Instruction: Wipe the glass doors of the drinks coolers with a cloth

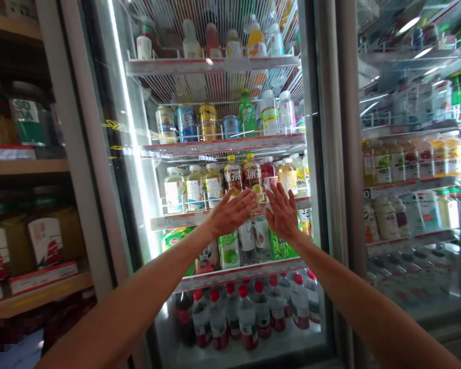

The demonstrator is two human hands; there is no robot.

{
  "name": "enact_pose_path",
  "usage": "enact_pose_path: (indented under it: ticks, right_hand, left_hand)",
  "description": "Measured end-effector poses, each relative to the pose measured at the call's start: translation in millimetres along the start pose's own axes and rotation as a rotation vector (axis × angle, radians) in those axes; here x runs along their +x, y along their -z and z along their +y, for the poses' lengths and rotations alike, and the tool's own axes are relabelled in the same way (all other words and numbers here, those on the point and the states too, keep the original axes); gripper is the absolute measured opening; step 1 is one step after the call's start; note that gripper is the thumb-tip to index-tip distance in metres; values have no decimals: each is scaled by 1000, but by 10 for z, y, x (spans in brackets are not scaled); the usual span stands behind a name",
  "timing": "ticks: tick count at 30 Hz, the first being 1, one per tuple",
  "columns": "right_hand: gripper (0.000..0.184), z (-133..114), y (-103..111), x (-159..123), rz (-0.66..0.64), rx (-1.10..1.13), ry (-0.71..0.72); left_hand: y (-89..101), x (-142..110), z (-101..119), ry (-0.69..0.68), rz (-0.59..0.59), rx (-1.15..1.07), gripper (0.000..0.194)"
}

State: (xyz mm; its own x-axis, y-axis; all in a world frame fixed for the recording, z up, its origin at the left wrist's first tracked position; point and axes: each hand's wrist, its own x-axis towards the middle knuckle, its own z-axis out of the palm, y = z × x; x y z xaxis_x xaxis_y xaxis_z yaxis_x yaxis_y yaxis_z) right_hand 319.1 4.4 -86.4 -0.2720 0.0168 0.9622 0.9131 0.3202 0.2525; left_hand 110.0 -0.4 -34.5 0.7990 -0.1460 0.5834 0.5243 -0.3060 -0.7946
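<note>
- Two bare forearms, the left forearm (138, 289) and the right forearm (353, 289), rise from the lower corners of the view and converge on the glass door (153, 169) of a drinks cooler.
- Left hand (230, 212) and right hand (282, 212) sit side by side near the middle of the glass door, close together without touching. Palms face forward and wrists bend back, as hands do when laid flat on a pane, though contact is hard to confirm. Neither hand holds anything.
- Fingers (244, 201) of the left hand lie straight and nearly together, only slightly fanned, while those of the right hand are spread wider; none pinch.
- Behind the glass door, wire shelves (225, 146) hold tight rows of drinks, labels turned outward so they can be read through the pane: cans (187, 123), a green bottle (246, 114) and tea bottles (195, 187).
- Low behind the glass door, red-capped water bottles (248, 323) stand grouped on the cooler floor.
- Left of the glass door, past a metal door frame (94, 133), wooden shelves (25, 166) carry jars (26, 115) and boxes (46, 241).
- Right of the glass door, a second cooler door (411, 66) shows more rows of bottles (392, 164).
</note>
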Motion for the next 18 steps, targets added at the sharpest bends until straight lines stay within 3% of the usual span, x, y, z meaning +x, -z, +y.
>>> enact_pose_path:
  ticks: [4, 6, 10, 12, 13, 16, 18]
  right_hand:
    - [64, 2, 1, 2, -2, 14, -5]
    - [64, 7, -4, 0, -3, 26, -7]
    - [65, 16, -11, -4, -2, 46, -2]
    - [66, 17, -7, -4, -5, 44, -6]
    - [67, 16, -4, -3, -8, 40, -8]
    - [68, 12, 0, 0, -7, 31, -12]
    - [68, 12, -4, 1, 1, 26, -12]
  left_hand:
    - [42, 182, -238, 425, 100, 58, 42]
    - [42, 225, -240, 494, 118, 54, 42]
    - [-9, 140, -42, 113, 18, 7, 38]
    - [-13, 110, -91, 54, 7, 8, 37]
    - [-5, 116, -178, 121, 31, 22, 38]
    - [33, 193, -512, 537, 174, 89, 41]
    - [37, 234, -581, 665, 206, 112, 41]
